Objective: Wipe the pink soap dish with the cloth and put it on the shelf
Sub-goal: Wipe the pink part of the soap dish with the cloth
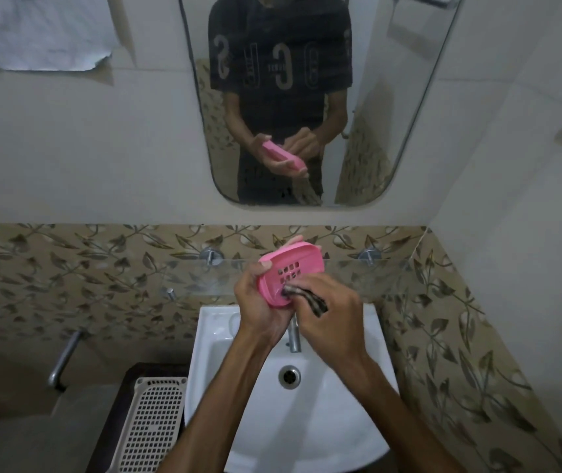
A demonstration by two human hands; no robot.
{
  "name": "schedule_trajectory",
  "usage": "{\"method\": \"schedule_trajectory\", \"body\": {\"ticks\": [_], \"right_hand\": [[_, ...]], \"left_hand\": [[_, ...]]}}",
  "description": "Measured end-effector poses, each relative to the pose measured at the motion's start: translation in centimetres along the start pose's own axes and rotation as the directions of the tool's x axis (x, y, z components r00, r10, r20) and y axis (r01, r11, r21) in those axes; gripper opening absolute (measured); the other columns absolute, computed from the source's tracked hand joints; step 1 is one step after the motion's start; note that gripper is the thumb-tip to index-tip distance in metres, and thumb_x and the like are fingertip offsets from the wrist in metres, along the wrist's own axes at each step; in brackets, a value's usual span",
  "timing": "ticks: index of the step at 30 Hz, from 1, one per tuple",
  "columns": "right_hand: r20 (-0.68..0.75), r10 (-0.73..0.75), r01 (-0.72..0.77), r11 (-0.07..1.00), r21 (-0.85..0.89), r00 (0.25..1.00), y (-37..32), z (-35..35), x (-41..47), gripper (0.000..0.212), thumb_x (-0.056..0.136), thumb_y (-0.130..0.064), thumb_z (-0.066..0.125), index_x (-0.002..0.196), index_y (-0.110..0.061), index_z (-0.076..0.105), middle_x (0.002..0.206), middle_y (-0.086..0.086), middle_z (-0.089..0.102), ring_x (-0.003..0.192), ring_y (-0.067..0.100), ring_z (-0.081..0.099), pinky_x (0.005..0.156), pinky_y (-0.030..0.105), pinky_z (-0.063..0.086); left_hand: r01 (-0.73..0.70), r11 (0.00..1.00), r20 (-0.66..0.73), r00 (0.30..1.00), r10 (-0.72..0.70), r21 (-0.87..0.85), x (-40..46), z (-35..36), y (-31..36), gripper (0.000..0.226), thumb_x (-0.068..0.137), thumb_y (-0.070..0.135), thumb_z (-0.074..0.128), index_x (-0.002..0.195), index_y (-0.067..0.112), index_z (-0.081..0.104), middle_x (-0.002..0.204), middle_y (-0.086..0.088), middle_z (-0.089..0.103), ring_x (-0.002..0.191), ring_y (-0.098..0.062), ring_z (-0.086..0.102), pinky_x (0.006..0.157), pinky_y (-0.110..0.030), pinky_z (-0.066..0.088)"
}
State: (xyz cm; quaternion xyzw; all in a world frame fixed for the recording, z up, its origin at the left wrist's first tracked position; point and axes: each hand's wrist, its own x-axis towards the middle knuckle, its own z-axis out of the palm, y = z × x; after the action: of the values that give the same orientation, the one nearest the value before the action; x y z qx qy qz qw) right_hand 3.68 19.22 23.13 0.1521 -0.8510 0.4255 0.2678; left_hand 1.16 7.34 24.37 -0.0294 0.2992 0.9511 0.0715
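My left hand (259,302) grips the pink soap dish (290,264) from below and the left, thumb over its near rim, tilting its slotted inside towards me. My right hand (327,312) pinches a dark patterned cloth (307,297) and presses it onto the dish's lower right part. Both hands are above the back of the white sink. A glass shelf (358,271) on metal pegs runs along the wall right behind the dish.
The white sink (341,404) with tap (294,339) lies under my arms. A mirror (307,97) hangs above. A pale perforated basket (153,421) stands left of the sink, a wall tap (64,356) beyond it. A white towel (44,32) hangs top left.
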Motion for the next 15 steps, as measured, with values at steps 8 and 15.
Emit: {"method": "schedule_trajectory", "body": {"ticks": [8, 15], "right_hand": [[-0.027, 0.05, -0.05, 0.999, -0.007, 0.998, -0.1, 0.3, 0.0, 0.028, 0.084, -0.002, 0.077, 0.105, -0.019, 0.078, 0.103, -0.005, 0.075, 0.091, 0.002, 0.067, 0.086, 0.016, 0.056], [0.048, 0.015, -0.014, 1.0, -0.022, 0.999, 0.1, 0.1, -0.4, 0.027, 0.084, -0.002, 0.074, 0.105, -0.018, 0.078, 0.105, -0.003, 0.074, 0.093, 0.006, 0.068, 0.087, 0.02, 0.057]], "left_hand": [[0.002, 1.0, -0.012, 1.0, -0.002, -0.003, -0.2, -0.3, -0.3, 0.089, 0.067, 0.035, 0.071, 0.147, 0.0, 0.052, 0.137, -0.034, 0.051, 0.119, -0.04, 0.046, 0.096, -0.047, 0.045], [0.026, 0.999, -0.045, 0.999, -0.027, -0.02, -0.5, -1.0, -0.5, 0.074, 0.078, 0.031, 0.052, 0.144, -0.001, 0.055, 0.135, -0.035, 0.052, 0.114, -0.039, 0.05, 0.099, -0.046, 0.041]]}}
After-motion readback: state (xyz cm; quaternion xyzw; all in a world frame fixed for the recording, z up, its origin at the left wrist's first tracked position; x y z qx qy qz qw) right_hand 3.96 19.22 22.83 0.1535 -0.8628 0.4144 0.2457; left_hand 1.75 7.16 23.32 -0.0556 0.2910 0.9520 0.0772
